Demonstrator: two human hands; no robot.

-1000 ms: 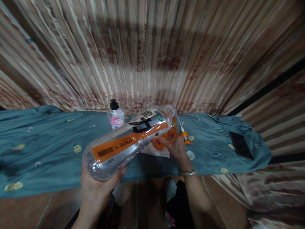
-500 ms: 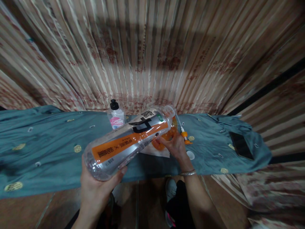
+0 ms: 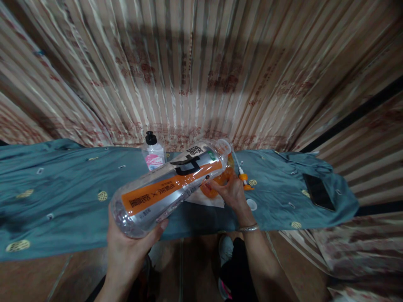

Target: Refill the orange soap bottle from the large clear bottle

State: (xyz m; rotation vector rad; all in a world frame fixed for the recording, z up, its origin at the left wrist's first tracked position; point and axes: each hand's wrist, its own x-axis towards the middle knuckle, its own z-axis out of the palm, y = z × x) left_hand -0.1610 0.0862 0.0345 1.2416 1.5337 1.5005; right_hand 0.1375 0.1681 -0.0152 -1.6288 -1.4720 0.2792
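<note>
My left hand [image 3: 134, 247] is closed around the base of a large clear plastic bottle [image 3: 171, 188] with an orange and silver label. The bottle is tilted, its neck up and to the right. Under that neck, my right hand [image 3: 231, 191] grips an orange translucent bottle [image 3: 209, 191], which is partly hidden behind the large bottle and my fingers. Whether the two mouths touch I cannot tell. Just right of my right hand lies an orange and white pump head [image 3: 244, 179] with its tube. A round white cap [image 3: 251, 204] rests near my wrist.
A clear bottle with a black cap [image 3: 153, 149] stands at the back left. White paper [image 3: 201, 199] lies beneath the orange bottle. A black phone [image 3: 318, 192] is at the right on the teal cloth [image 3: 72, 188]. A striped curtain [image 3: 189, 75] hangs right behind the table.
</note>
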